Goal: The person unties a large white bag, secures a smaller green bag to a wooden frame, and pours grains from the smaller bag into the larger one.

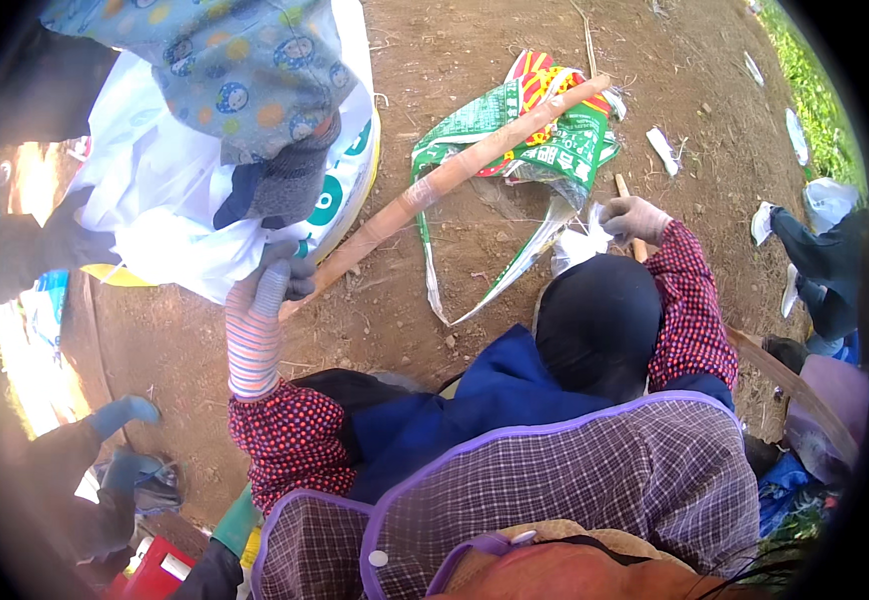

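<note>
From my head camera, looking down over my checked apron [595, 470], my left hand [267, 285] is raised in front of me in a striped sleeve and grey glove. Its fingers are curled around the lower end of a long reddish pole [455, 170], which runs from my grip up and to the right across the bare dirt ground [455, 40]. The grip looks closed, though the glove hides exactly how tight it is.

The pole passes over a crumpled green and red printed sack [545, 140] lying on the dirt, and its far end sticks out just past the sack's top edge.

My right hand [633, 218], in a pale glove at the end of a red patterned sleeve, sits to the right of the sack, well apart from the left hand. It is closed around a thin wooden stick [623, 188], with a bit of white plastic [580, 245] bunched just beside it.

Just above my left hand, a large white bag [155, 180] rests on the ground, and another person in a spotted hat [225, 60] leans over it.
</note>
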`<move>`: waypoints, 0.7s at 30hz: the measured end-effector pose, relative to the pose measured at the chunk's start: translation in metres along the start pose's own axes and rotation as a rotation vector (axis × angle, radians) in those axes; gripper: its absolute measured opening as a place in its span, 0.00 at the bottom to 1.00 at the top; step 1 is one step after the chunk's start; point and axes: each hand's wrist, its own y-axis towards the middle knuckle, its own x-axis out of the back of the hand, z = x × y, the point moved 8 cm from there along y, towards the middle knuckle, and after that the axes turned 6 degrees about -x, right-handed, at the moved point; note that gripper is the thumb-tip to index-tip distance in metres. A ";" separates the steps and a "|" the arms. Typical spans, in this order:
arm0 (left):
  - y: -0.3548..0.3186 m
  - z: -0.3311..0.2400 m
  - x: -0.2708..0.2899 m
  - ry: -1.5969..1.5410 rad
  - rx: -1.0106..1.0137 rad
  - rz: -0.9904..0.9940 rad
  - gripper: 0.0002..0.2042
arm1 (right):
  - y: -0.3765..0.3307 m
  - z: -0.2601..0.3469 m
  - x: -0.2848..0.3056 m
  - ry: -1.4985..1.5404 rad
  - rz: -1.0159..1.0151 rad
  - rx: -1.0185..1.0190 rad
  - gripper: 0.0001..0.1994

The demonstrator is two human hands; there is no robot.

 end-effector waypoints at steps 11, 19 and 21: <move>-0.004 0.065 -0.016 0.811 -0.066 0.423 0.16 | -0.288 -0.238 0.298 0.918 -1.674 0.140 0.13; -0.002 0.056 -0.009 0.980 -0.114 0.411 0.18 | -0.068 -0.091 0.181 -0.140 -1.178 -0.371 0.43; 0.001 0.068 -0.010 1.068 0.015 0.432 0.19 | -0.034 -0.025 0.147 -0.282 -1.052 -0.257 0.43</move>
